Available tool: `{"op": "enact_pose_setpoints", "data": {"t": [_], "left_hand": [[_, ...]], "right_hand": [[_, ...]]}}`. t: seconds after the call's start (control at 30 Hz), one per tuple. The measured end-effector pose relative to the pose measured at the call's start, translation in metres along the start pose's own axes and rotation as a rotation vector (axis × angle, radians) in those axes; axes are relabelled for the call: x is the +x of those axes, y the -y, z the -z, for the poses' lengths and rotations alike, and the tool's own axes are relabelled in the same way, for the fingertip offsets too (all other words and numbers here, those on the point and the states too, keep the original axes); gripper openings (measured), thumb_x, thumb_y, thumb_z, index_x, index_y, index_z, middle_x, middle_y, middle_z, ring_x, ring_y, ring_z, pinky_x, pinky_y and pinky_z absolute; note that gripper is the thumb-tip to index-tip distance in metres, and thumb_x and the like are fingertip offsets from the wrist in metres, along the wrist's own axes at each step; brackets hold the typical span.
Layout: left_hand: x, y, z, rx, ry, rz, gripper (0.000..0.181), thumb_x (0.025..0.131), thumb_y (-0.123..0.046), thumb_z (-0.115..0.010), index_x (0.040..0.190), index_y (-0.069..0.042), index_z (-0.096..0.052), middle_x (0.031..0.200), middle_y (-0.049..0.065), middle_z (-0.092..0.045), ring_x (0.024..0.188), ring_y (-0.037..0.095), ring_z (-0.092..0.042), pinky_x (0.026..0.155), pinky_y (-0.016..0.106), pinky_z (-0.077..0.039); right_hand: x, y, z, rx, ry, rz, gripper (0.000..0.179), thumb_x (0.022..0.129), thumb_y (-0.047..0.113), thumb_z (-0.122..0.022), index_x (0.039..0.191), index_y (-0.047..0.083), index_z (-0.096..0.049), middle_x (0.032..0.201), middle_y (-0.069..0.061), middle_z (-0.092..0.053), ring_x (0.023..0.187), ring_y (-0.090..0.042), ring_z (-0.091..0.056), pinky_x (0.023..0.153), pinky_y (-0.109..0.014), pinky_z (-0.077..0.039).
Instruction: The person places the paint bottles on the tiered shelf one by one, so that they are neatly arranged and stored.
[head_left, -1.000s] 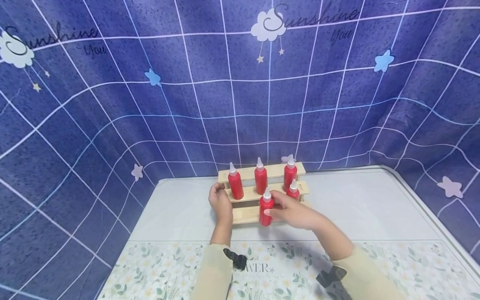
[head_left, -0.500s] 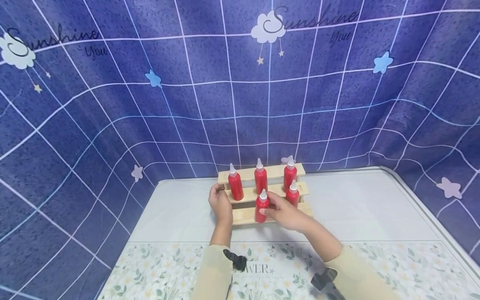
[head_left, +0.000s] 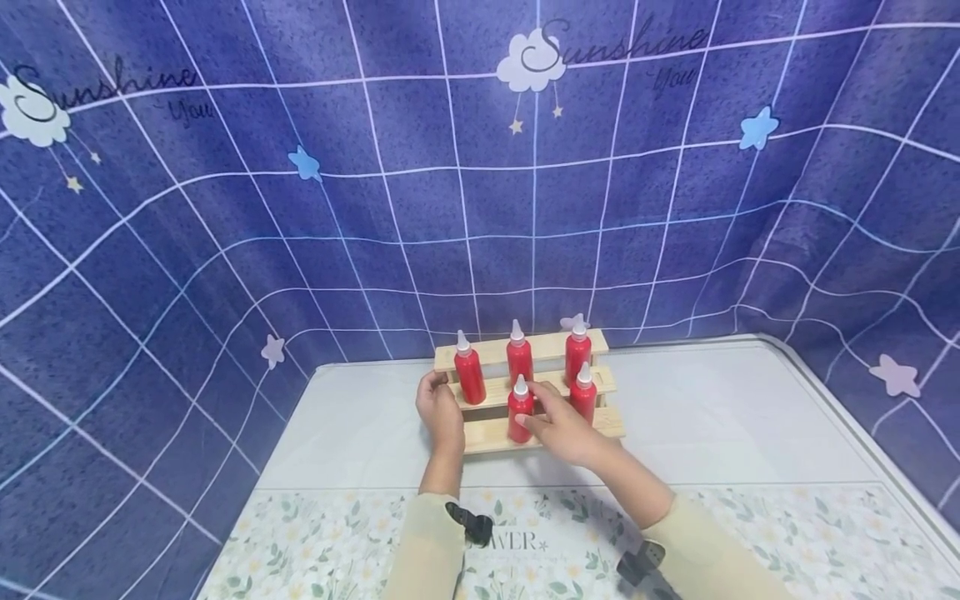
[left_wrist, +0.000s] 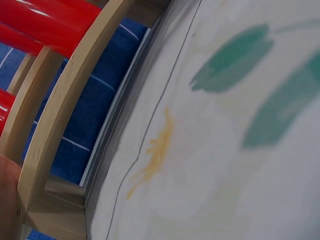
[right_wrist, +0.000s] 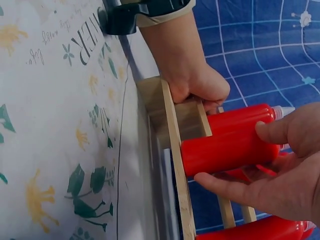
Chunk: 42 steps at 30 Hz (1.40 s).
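A tiered wooden rack stands at the back of the table. My left hand grips its left end; in the right wrist view that hand has its fingers curled at the rack's end. My right hand holds a red squeeze bottle with a white nozzle, upright at the middle of the front tier. In the right wrist view thumb and fingers lie on either side of this bottle, its base right at the front slat. Another red bottle stands to its right.
Three more red bottles, at left, middle and right, stand in a row behind. A blue gridded curtain hangs behind and beside the table. A flowered mat covers the front.
My right hand has moved left and slightly back with the bottle, bringing it to the middle of the front tier. The left hand has kept its grip on the rack.
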<state>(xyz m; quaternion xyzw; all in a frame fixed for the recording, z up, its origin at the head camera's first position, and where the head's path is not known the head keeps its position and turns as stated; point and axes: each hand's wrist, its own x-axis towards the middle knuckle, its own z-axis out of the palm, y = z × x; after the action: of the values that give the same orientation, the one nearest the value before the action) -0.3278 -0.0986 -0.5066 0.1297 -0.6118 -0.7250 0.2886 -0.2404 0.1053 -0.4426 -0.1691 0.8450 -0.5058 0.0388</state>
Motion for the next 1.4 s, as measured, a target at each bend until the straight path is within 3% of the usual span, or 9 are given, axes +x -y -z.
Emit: {"op": "enact_pose_setpoints", "data": {"t": [0.27, 0.43, 0.53, 0.7, 1.0, 1.3, 1.4], "left_hand": [[-0.004, -0.008, -0.001, 0.004, 0.019, 0.009, 0.033, 0.094, 0.010, -0.038, 0.118, 0.017, -0.060, 0.121, 0.037, -0.060, 0.110, 0.046, -0.056, 0.087, 0.029, -0.049], [-0.017, -0.030, 0.001, -0.011, 0.026, 0.008, 0.031, 0.092, 0.011, -0.040, 0.115, 0.017, -0.061, 0.117, 0.035, -0.061, 0.106, 0.040, -0.057, 0.086, 0.028, -0.050], [-0.021, -0.036, 0.002, -0.014, 0.031, -0.008, 0.031, 0.092, 0.011, -0.040, 0.114, 0.017, -0.061, 0.117, 0.034, -0.061, 0.106, 0.038, -0.058, 0.087, 0.028, -0.051], [-0.017, -0.030, 0.001, -0.023, 0.040, -0.008, 0.033, 0.092, 0.011, -0.039, 0.116, 0.018, -0.060, 0.119, 0.036, -0.060, 0.110, 0.042, -0.057, 0.088, 0.030, -0.051], [-0.021, -0.037, -0.002, -0.036, 0.033, -0.018, 0.030, 0.092, 0.012, -0.040, 0.114, 0.020, -0.059, 0.117, 0.038, -0.060, 0.104, 0.041, -0.056, 0.086, 0.030, -0.049], [-0.021, -0.035, -0.002, -0.006, 0.010, -0.020, 0.032, 0.091, 0.011, -0.039, 0.114, 0.018, -0.060, 0.117, 0.035, -0.061, 0.110, 0.041, -0.058, 0.089, 0.029, -0.051], [-0.016, -0.028, -0.002, -0.006, 0.001, -0.013, 0.032, 0.092, 0.011, -0.039, 0.115, 0.017, -0.061, 0.118, 0.035, -0.062, 0.112, 0.041, -0.058, 0.089, 0.024, -0.048]], "right_hand": [[0.001, 0.002, -0.010, -0.064, -0.085, -0.011, 0.060, 0.102, 0.009, -0.066, 0.157, 0.005, -0.044, 0.151, -0.017, -0.057, 0.141, -0.037, -0.057, 0.120, -0.058, -0.046], [-0.002, 0.003, -0.014, -0.127, -0.102, 0.017, 0.065, 0.102, 0.009, -0.066, 0.159, 0.000, -0.037, 0.160, -0.021, -0.050, 0.149, -0.040, -0.050, 0.122, -0.057, -0.043], [-0.003, 0.005, -0.015, -0.139, -0.111, 0.020, 0.066, 0.102, 0.009, -0.066, 0.160, 0.001, -0.035, 0.161, -0.021, -0.048, 0.151, -0.040, -0.048, 0.123, -0.056, -0.042], [-0.002, 0.006, -0.016, -0.173, -0.140, 0.032, 0.063, 0.103, 0.007, -0.065, 0.158, 0.002, -0.036, 0.158, -0.019, -0.051, 0.151, -0.037, -0.048, 0.124, -0.053, -0.043], [-0.003, 0.007, -0.017, -0.221, -0.169, 0.033, 0.057, 0.104, 0.007, -0.063, 0.155, 0.002, -0.038, 0.152, -0.019, -0.054, 0.151, -0.035, -0.049, 0.125, -0.052, -0.041], [-0.011, 0.009, -0.014, -0.179, -0.109, -0.017, 0.080, 0.103, 0.013, -0.066, 0.168, 0.010, -0.020, 0.170, -0.018, -0.037, 0.158, -0.038, -0.038, 0.126, -0.058, -0.038], [-0.015, 0.011, -0.013, -0.174, -0.084, -0.038, 0.086, 0.103, 0.019, -0.067, 0.170, 0.015, -0.014, 0.172, -0.018, -0.033, 0.154, -0.041, -0.043, 0.123, -0.061, -0.041]]}}
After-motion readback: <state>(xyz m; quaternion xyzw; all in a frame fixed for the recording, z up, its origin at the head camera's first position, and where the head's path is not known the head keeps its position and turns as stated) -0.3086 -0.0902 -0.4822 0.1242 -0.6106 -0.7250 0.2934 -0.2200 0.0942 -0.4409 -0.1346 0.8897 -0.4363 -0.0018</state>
